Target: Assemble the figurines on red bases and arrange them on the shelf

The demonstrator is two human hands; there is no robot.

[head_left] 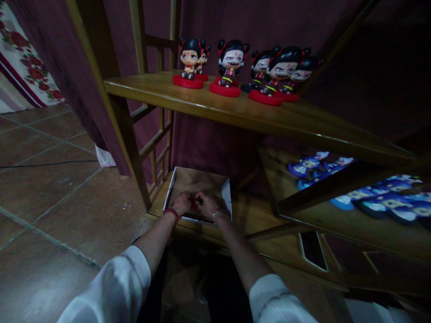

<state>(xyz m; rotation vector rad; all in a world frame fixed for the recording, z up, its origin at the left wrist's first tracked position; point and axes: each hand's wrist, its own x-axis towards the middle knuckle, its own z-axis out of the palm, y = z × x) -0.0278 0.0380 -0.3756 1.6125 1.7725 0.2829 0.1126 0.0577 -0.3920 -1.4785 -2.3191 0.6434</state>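
Inside a shallow open box (pixel 198 178) with white outer walls and a brown inside, both my hands meet over a small figurine (pixel 194 202) that is red and dark. My left hand (pixel 182 204), below a red bead bracelet, closes on its red part. On the other side, my right hand (pixel 208 207), with a silver bangle at the wrist, has its fingers curled around the dark part. My fingers cover much of the figurine, so its shape shows only in part. The box rests on the lowest wooden shelf (pixel 254 214).
Above, a wooden shelf board (pixel 155 92) bears several black-haired figurines (pixel 230 67) on red bases. Blue figurines (pixel 387 197) lie on a shelf at right, near a dark phone-like tablet (pixel 313 250). A shelf post (pixel 124 130) stands left; a cable (pixel 50 164) crosses the tiled floor.
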